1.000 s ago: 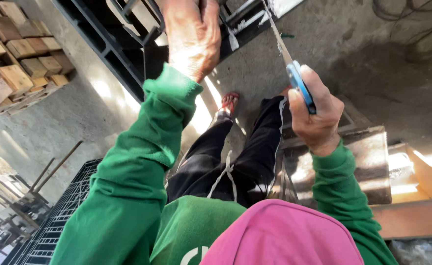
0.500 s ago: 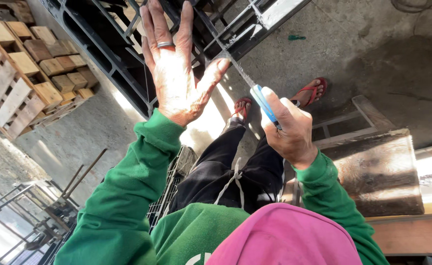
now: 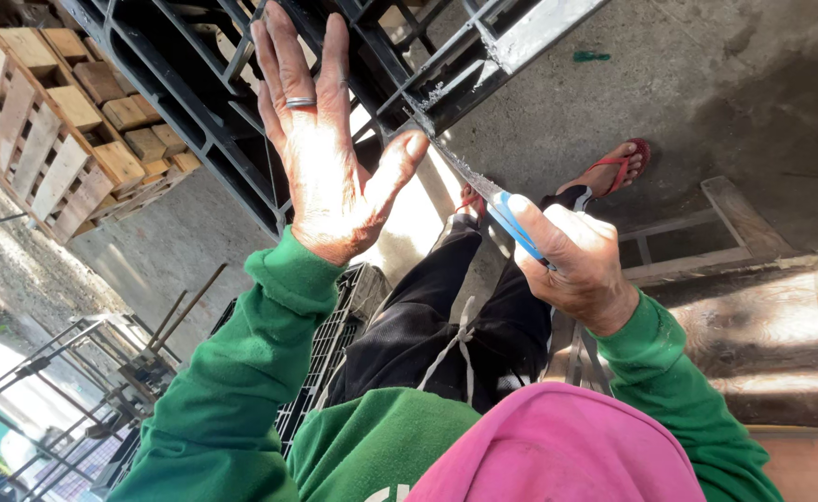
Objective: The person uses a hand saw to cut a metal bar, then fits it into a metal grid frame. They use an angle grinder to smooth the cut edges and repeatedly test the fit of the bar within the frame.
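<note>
Knife [image 3: 483, 191], blue handle, is gripped in the clenched right hand [image 3: 576, 265]; its tip is now brought up against the black plastic crate [image 3: 241, 139], where it was clear of it before. Left hand [image 3: 330, 158] has been opened flat, fingers spread, holding nothing, raised beside the blade.

Green sleeves [image 3: 241, 390], pink cloth [image 3: 567, 451], blue-handled knife [image 3: 511, 223], black crate [image 3: 241, 102], red sandal [image 3: 618, 167], silver ring [image 3: 300, 102]

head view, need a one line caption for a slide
Right hand holds a blue-handled knife to a black plastic pallet; open left hand beside the blade.
</note>
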